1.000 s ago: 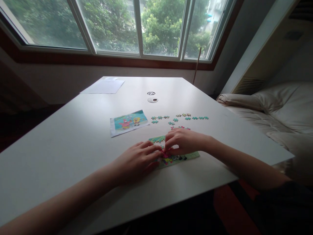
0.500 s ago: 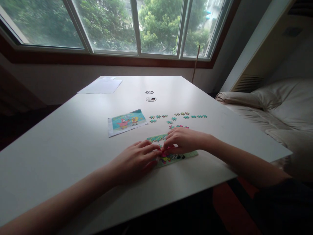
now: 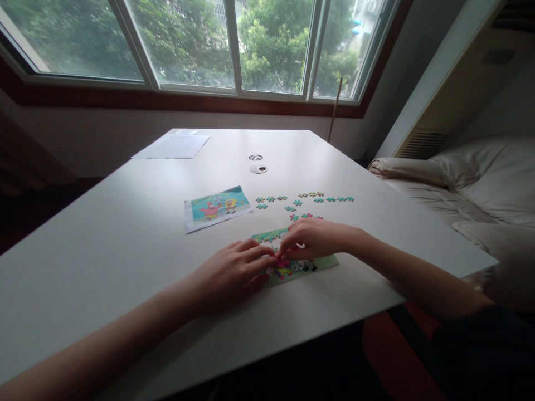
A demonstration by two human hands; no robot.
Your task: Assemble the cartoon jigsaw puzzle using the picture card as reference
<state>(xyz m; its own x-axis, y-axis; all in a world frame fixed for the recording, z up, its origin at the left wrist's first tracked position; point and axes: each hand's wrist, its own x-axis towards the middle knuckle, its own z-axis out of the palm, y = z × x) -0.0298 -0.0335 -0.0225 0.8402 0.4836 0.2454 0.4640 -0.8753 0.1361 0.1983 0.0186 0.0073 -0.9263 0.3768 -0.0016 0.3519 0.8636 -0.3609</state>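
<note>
A partly assembled cartoon jigsaw puzzle (image 3: 311, 266) lies near the front edge of the white table (image 3: 125, 234). My left hand (image 3: 232, 273) lies flat on its left end, fingers stretched out toward the middle. My right hand (image 3: 315, 238) rests over the puzzle's upper part, its fingertips pinched on a pink puzzle piece (image 3: 282, 262) that touches the puzzle. Both hands meet at that spot. Several loose puzzle pieces (image 3: 305, 199) are scattered just beyond my right hand. A printed reference picture (image 3: 216, 208) lies to the left of them.
A white sheet of paper (image 3: 171, 146) sits at the table's far left corner. Two round cable holes (image 3: 257, 164) are in the tabletop's middle. A window runs along the far wall. A cream cushion or sofa (image 3: 480, 184) stands to the right of the table.
Both hands stay on the puzzle almost unmoved; my right fingertips have settled slightly lower onto the pink piece. The view shifted a little.
</note>
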